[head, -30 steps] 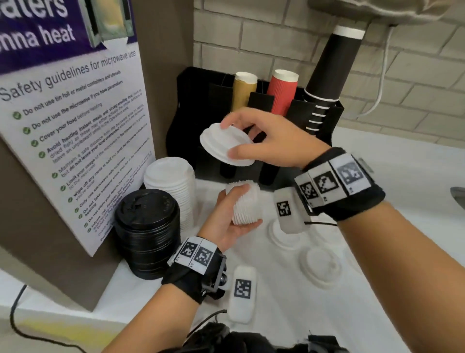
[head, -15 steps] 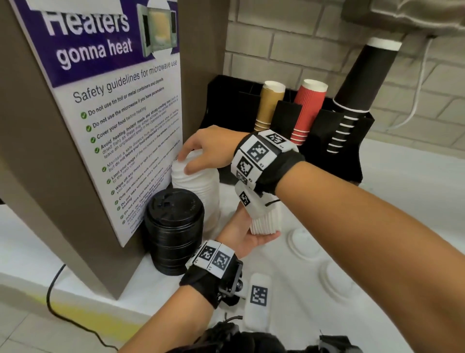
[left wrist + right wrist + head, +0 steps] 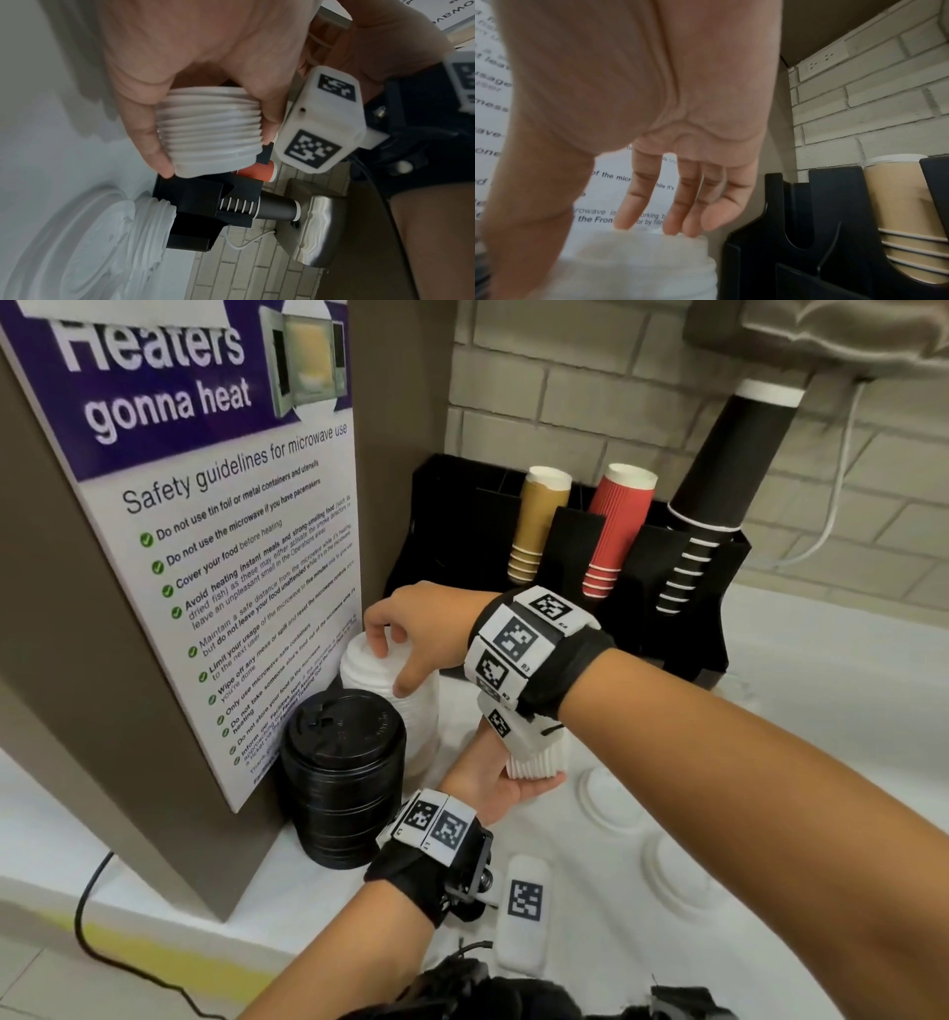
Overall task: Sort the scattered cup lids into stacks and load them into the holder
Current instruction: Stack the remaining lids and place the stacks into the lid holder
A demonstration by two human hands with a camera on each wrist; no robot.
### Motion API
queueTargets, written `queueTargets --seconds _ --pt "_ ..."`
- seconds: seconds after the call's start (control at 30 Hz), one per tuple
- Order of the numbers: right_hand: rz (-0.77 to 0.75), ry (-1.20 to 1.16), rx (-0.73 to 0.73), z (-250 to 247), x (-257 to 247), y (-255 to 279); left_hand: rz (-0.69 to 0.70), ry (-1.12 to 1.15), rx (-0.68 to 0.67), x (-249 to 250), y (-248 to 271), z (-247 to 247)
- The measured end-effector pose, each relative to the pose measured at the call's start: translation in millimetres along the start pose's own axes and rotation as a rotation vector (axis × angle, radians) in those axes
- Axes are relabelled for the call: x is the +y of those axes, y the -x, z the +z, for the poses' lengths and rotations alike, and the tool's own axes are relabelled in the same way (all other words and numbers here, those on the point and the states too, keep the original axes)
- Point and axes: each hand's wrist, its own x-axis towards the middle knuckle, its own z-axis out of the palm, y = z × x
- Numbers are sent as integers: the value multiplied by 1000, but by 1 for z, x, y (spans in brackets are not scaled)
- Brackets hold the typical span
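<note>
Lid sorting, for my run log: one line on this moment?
right hand: fingertips on tall white lid stack | left hand: holds small white lid stack | black lid stack: untouched

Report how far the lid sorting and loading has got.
Done: a tall white lid stack and a black lid stack stand by the poster. In hand: the right hand touches the white stack's top; the left hand grips a small white lid stack. Left: loose white lids on the counter; no lids visible in the black holder.
</note>
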Motion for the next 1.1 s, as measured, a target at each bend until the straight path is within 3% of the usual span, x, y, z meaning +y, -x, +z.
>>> queueTargets --seconds 0.17,0.23,0.3,0.37,0.43,0.5,0.57,0.77,0.93,1.1 --pt "12 -146 112 -20 11 23 17 -35 49 3 -5 -1" --pt "112 -260 209 -30 30 44 48 -39 58 5 -7 -3" --pt "270 -228 245 -30 56 70 90 -29 67 5 -8 -6" --pt "468 -80 97 -19 79 98 124 -51 101 5 -11 -10" --pt "553 44 -181 3 93 121 145 -37 123 5 -12 -12" --pt "548 71 -405 30 99 138 138 20 84 5 -12 -11" --pt "550 43 -477 55 99 148 125 23 48 7 -9 -7" --pt "492 175 -452 91 94 144 141 -21 18 8 -4 3" --pt "465 94 -454 102 92 142 140 -32 13 7 2 5" --pt "482 8 -359 106 96 150 158 -38 12 8 7 8"
